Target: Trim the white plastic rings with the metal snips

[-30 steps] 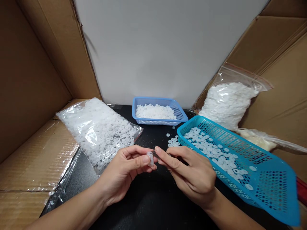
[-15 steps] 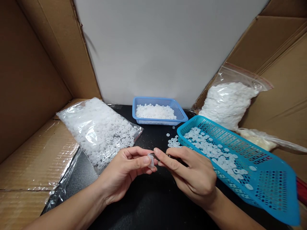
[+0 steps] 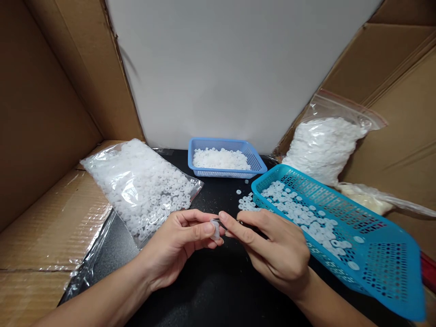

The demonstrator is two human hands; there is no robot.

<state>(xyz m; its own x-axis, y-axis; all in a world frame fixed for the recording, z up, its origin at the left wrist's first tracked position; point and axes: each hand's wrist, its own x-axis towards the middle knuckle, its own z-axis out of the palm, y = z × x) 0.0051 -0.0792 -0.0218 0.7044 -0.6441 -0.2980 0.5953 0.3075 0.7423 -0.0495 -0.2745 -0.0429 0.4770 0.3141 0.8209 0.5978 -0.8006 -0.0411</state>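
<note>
My left hand point(image 3: 177, 247) pinches a small white plastic ring point(image 3: 215, 228) between thumb and fingers, low in the middle of the view. My right hand point(image 3: 272, 250) is closed on a thin dark metal tool point(image 3: 238, 222) whose tip meets the ring. Both hands hover over a black mat point(image 3: 211, 290). Just right of them a teal perforated basket point(image 3: 381, 268) holds several white rings, and a few loose rings point(image 3: 245, 202) lie on the mat by its near corner.
A clear bag of white rings point(image 3: 143, 186) lies at the left. A small blue basket point(image 3: 254, 159) with white rings stands at the back centre. Another full bag point(image 3: 323, 145) leans at the back right. Cardboard walls point(image 3: 44, 113) close in both sides.
Almost nothing: both hands stay together on the ring, the right hand's fingers shifting very slightly.
</note>
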